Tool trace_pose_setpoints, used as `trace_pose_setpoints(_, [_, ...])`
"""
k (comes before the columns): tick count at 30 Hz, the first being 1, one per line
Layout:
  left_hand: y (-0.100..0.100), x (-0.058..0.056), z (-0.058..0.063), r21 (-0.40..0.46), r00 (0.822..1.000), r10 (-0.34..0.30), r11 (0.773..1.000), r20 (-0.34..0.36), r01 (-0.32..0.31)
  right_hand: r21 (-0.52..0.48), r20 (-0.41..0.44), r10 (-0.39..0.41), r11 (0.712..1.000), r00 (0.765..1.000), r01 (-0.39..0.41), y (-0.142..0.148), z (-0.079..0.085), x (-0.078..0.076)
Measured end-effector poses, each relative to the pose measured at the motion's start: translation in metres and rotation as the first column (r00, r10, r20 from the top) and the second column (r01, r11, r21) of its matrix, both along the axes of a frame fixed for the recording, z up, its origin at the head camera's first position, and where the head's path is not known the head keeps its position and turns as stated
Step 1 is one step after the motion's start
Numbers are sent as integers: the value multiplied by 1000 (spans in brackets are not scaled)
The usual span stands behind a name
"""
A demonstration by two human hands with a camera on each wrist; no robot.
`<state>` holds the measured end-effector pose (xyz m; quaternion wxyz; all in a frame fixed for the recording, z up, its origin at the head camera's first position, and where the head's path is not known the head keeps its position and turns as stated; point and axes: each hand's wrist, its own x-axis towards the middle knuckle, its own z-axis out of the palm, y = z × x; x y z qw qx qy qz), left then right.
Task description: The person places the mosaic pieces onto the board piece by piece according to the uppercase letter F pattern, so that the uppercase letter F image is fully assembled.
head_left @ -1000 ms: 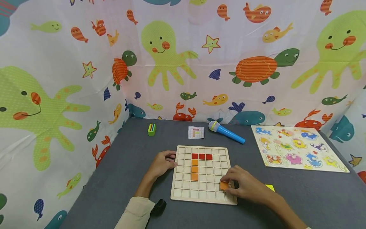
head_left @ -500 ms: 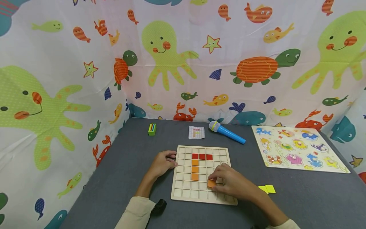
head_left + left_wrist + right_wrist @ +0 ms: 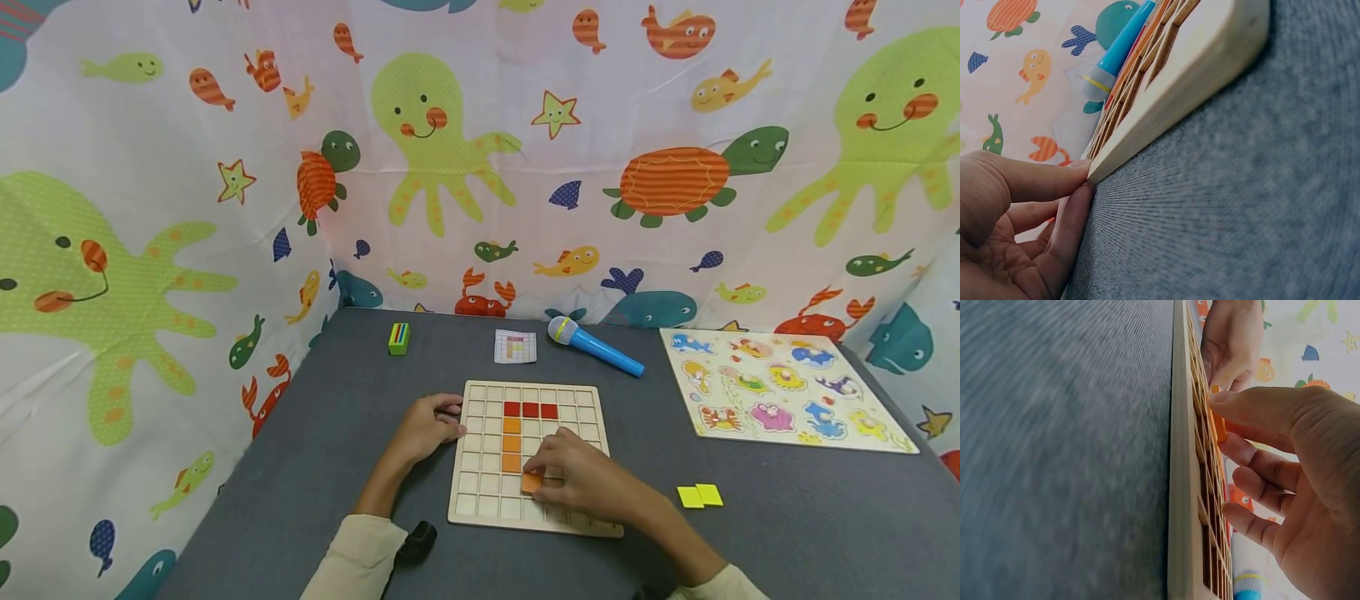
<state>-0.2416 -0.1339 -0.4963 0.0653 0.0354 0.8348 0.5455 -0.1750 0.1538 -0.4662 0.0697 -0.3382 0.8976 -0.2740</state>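
A wooden grid board (image 3: 480,506) lies on the grey table, with a row of red tiles (image 3: 530,411) and a column of orange tiles (image 3: 512,443) set in its squares. My left hand (image 3: 422,431) is at the board's left edge. In the left wrist view its thumb and a finger (image 3: 1072,212) pinch that edge. Over the lower middle of the board, my right hand (image 3: 588,475) pinches a loose orange tile (image 3: 532,483) by its edges. The right wrist view shows this orange tile (image 3: 1217,419) tilted on edge, close above the grid.
Two yellow tiles (image 3: 699,496) lie right of the board. Behind it are a small pattern card (image 3: 515,347), a blue toy microphone (image 3: 600,350) and a green block (image 3: 399,339) with coloured stripes. A sea-animal puzzle board (image 3: 780,392) occupies the right side. A printed curtain (image 3: 480,167) encloses the table.
My right hand has moved left across the board with the orange tile, from near the right edge to just below and right of the orange column. The left hand stays put.
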Motion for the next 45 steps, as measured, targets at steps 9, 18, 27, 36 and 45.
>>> trace_pose_setpoints(9, [1, 0, 1, -11, 1000, -3, 1000, -9, 2, 5, -32, -16, 1000, 999, 16, -15, 2, 1])
trace_pose_setpoints(18, [0, 1, 3, 0, 1000, -6, 1000, -20, 6, 10, -41, -14, 1000, 999, 14, -23, 5, 1])
trace_pose_setpoints(27, [1, 1, 3, -13, 1000, -11, 1000, -16, 10, 11, -45, -8, 1000, 999, 8, -27, 5, -1])
trace_pose_setpoints(36, [0, 0, 1, -21, 1000, 1, 1000, -6, -1, 16, -11, -3, 1000, 1000, 3, -30, 5, -1])
trace_pose_setpoints(45, [0, 0, 0, -24, 1000, 2, 1000, -7, -2, -5, 5, 4, 1000, 1000, -4, -28, 4, -1])
